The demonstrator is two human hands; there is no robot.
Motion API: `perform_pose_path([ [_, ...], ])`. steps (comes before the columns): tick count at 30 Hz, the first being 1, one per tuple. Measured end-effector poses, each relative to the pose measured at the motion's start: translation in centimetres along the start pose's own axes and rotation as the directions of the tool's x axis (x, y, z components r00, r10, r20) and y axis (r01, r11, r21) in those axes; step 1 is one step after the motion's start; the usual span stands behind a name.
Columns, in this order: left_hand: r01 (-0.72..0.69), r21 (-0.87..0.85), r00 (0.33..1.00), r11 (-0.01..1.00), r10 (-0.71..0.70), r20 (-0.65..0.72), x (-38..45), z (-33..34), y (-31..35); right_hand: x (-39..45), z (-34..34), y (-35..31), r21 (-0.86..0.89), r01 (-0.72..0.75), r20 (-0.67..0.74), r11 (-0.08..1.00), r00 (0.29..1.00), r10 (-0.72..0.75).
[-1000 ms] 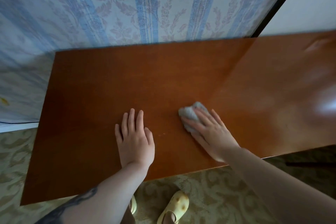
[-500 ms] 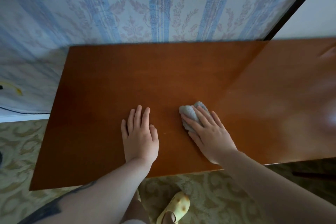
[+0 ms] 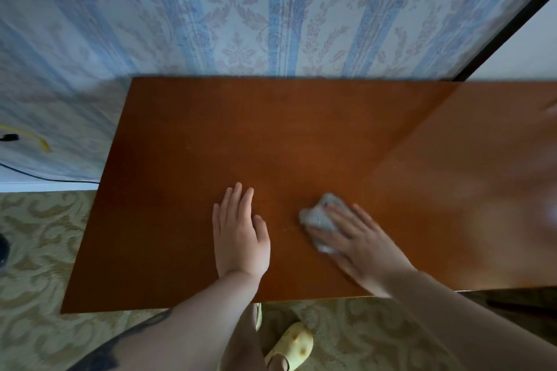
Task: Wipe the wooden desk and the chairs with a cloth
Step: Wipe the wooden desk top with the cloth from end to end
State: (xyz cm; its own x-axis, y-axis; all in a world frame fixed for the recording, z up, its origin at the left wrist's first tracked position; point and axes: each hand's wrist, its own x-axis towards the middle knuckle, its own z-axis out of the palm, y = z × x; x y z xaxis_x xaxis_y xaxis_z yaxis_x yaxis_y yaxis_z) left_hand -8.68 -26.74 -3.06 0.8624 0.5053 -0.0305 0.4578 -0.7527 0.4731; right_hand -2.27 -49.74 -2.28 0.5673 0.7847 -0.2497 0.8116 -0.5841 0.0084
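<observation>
Cloth (image 3: 321, 218): small grey wad, lying on the desk (image 3: 271, 135) near the front edge, right of centre; pinned under the fingers of the right hand.
Right hand (image 3: 361, 247): fingers fairly straight and spread, pressing flat on the cloth, pointing up and to the left; blurred, so probably mid-stroke.
Left hand (image 3: 239, 238): flat on bare wood, fingers straight and close together, holding nothing; just left of the cloth with a narrow strip of desk between.
Nearer hand: right, already on the cloth; left likely bracing only.
Long axis of desk: left to right, back edge against the wallpapered wall (image 3: 271, 9).
Open room: broad unwiped-looking stretch behind both hands up to the wall; more to the right, where a glare washes the surface out; left end reachable only past the left hand.
Edges: front edge close under the wrists, left end ending over patterned carpet (image 3: 36, 250); a stroke left would run into the resting hand.
Below: yellow slipper (image 3: 291, 343) on the carpet under the front edge.
Chairs: none recognisable in view; probably yet to be wiped.
</observation>
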Motion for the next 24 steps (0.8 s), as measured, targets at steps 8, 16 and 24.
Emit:
perform_pose_path([
  [8, 0.003, 0.072, 1.000, 0.997, -0.005, 0.025, 0.1, 0.2, 0.1, 5.6, -1.4, -10.4, 0.333, -0.453, -0.147, 0.827, 0.842, 0.520],
  [16, -0.241, 0.147, 0.969, 0.959, 0.230, 0.087, 3.4, -0.8, -2.0, 7.4, -2.3, -3.2, 0.275, -0.318, -0.052, 0.908, 0.938, 0.344],
  [24, -0.350, 0.155, 0.933, 0.924, 0.329, 0.145, 6.5, -1.0, -2.3, 6.7, -2.5, -10.7, 0.296, -0.288, -0.120, 0.911, 0.935, 0.335],
])
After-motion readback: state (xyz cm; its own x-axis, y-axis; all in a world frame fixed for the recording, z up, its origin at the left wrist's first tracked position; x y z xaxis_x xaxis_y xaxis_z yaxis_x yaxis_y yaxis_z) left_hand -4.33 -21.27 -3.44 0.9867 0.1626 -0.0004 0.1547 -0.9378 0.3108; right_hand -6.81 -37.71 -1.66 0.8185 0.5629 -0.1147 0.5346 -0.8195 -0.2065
